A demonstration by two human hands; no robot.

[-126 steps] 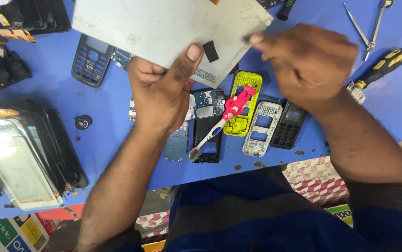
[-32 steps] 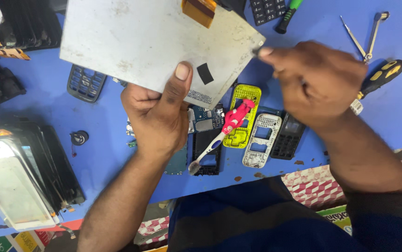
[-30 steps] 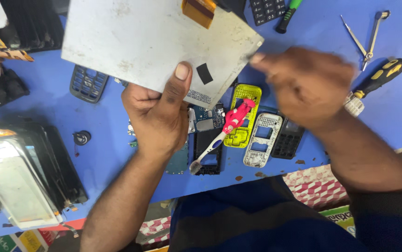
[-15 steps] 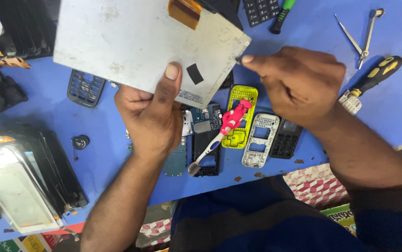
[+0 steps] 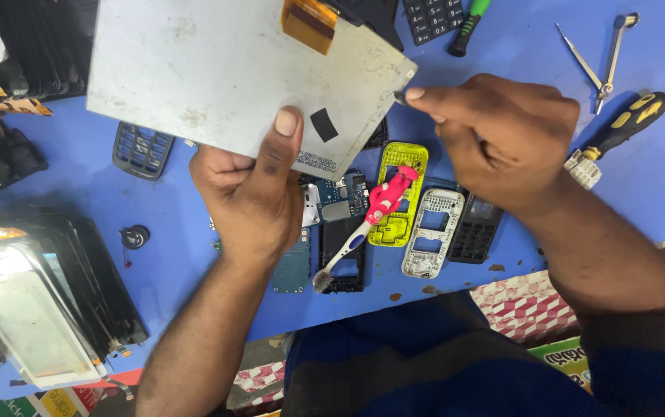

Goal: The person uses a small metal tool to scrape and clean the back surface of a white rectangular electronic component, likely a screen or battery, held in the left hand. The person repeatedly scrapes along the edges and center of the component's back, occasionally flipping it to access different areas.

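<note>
Grey metal panel (image 5: 216, 77), orange ribbon tab (image 5: 311, 23); blue table (image 5: 517, 54); yellow phone frame (image 5: 399, 193); pink-and-white brush (image 5: 363, 224); black-and-yellow screwdriver (image 5: 618, 135); red-and-white chequered cloth (image 5: 525, 305).

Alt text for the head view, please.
The left hand grips a grey metal-backed display panel while the right hand pinches its right corner, above a blue table strewn with phone housings, a pink toothbrush and screwdrivers.
</note>
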